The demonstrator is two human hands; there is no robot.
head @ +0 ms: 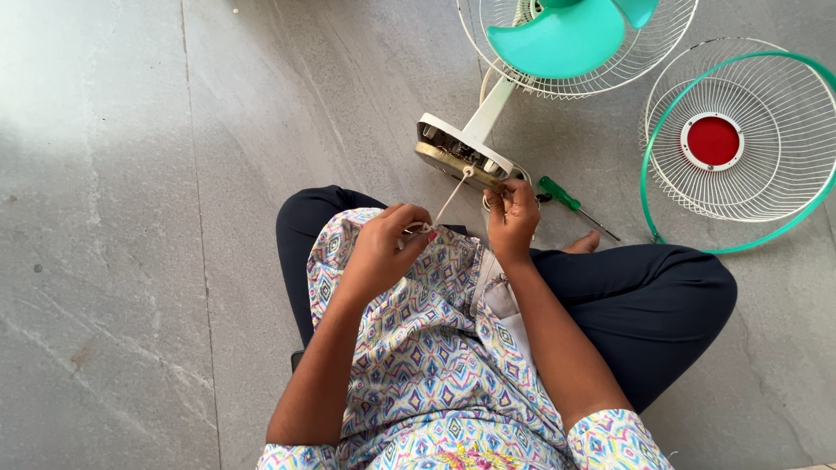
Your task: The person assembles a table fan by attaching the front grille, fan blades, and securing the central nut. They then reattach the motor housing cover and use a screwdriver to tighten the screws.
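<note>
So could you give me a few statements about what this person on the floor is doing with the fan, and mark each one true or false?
1. The left hand pinches a white cord that runs to the fan's base. True.
2. The right hand holds the green screwdriver. False: the screwdriver lies on the floor beside that hand, which rests at the base.
3. The front grille with the red centre is mounted on the fan. False: it lies apart on the floor, to the right.
4. The fan's blades are teal. True.
5. The person sits cross-legged on a grey floor. True.
</note>
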